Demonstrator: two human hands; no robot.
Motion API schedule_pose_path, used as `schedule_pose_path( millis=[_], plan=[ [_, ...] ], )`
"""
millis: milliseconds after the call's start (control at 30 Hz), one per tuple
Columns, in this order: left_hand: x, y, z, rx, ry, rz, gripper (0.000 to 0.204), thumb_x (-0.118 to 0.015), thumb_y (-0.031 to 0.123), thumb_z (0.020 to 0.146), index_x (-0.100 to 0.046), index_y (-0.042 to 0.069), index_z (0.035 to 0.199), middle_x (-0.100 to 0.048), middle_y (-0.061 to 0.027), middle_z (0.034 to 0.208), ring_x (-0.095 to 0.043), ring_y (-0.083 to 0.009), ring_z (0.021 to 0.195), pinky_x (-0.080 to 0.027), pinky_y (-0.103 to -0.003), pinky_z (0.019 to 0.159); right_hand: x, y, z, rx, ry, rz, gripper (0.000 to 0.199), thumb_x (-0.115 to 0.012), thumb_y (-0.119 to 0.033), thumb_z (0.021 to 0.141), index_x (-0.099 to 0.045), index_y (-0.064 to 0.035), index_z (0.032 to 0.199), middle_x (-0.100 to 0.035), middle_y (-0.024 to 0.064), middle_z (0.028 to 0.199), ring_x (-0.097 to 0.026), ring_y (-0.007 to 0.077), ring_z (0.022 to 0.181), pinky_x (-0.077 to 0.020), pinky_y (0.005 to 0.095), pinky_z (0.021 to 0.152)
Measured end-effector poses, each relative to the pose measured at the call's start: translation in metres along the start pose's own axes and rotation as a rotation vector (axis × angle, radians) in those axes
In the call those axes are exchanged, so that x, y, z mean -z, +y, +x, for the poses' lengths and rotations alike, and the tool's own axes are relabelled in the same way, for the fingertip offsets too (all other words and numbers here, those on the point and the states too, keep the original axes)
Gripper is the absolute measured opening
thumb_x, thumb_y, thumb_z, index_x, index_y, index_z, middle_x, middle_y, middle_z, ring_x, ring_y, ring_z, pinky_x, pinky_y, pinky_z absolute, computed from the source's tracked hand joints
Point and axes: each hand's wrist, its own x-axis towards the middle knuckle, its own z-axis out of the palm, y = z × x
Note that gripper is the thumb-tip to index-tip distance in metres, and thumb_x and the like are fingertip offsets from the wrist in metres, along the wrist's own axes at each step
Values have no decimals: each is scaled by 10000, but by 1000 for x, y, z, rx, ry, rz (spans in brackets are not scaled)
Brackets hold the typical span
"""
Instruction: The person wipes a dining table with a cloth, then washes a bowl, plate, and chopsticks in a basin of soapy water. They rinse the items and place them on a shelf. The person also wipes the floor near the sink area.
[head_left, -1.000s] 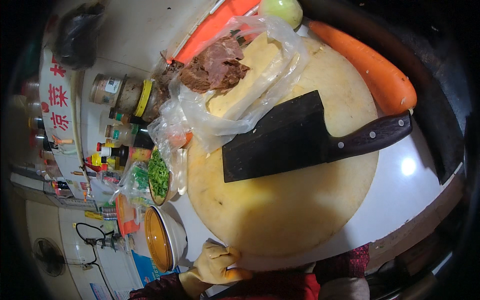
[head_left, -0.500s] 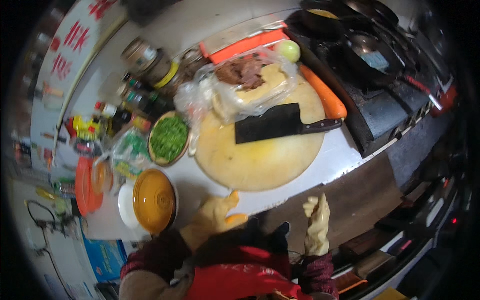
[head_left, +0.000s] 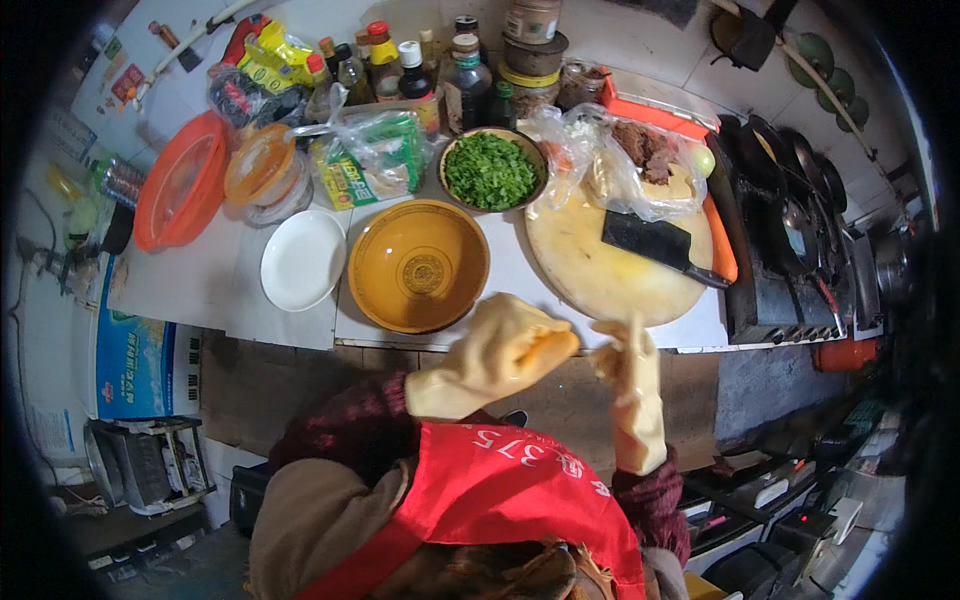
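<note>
Both gloved hands' fingertips unclear

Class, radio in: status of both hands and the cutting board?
Both gloved hands, left and right, raised, holding nothing. Black cleaver lies on round wooden board. Yellow bowl sits nearest.

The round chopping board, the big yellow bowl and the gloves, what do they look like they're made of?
The round chopping board looks like pale, unvarnished wood: matte and stained. The yellow bowl seems glazed ceramic, glossy with a stamped centre, though it could be enamel. The left hand and right hand wear yellowish gloves, probably rubber: smooth, thick and creased.
</note>
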Motion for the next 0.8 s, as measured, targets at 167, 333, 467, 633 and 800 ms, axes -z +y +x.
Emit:
schedule_pose_path(
  millis=[167, 333, 467, 633, 800],
  plan=[
    [127, -33, -21, 940, 218, -24, 376, -687, 307, 1101, -706, -17, 1292, -796, -157, 1126, -787, -266, 931, -627, -379, 839, -107, -25, 34, 139, -443, -234, 655, -546, -617, 1132, -683, -57, 1442, -764, 135, 976, -663, 163, 718, -532, 305, 669],
    [173, -71, -69, 1654, 481, -493, 693, -454, 627, 1169, -613, 76, 1559, -734, -189, 1407, -758, -283, 1194, -609, -437, 1043, -178, -23, 73, -188, -561, -272, 586, -639, -502, 1113, -672, -35, 1466, -786, 134, 1146, -718, 168, 859, -602, 337, 732],
    [154, -91, -79, 1657, 349, -1038, 753, -493, 695, 1127, -465, 192, 1688, -706, -73, 1470, -740, -242, 1226, -607, -438, 1042, -192, -12, 96, -462, -630, -201, 420, -656, -343, 1116, -724, -63, 1422, -812, 71, 1178, -740, 159, 856, -603, 329, 732],
    [151, -88, -50, 1401, -4, -1022, 708, -416, 605, 1187, -372, 166, 1740, -552, -19, 1663, -524, -169, 1520, -479, -379, 1214, -181, 0, 96, 69, -711, -560, 346, -611, -171, 1100, -761, -17, 1370, -802, 115, 1134, -706, 182, 829, -576, 336, 737],
    [138, -82, -25, 1346, -69, -1133, 759, -416, 631, 1175, -357, 133, 1745, -515, -50, 1707, -497, -194, 1557, -446, -406, 1256, -152, 27, 66, 91, -560, -277, 380, -661, -227, 1096, -745, 38, 1354, -809, 164, 1174, -749, 256, 1029, -589, 360, 942]
  ],
)
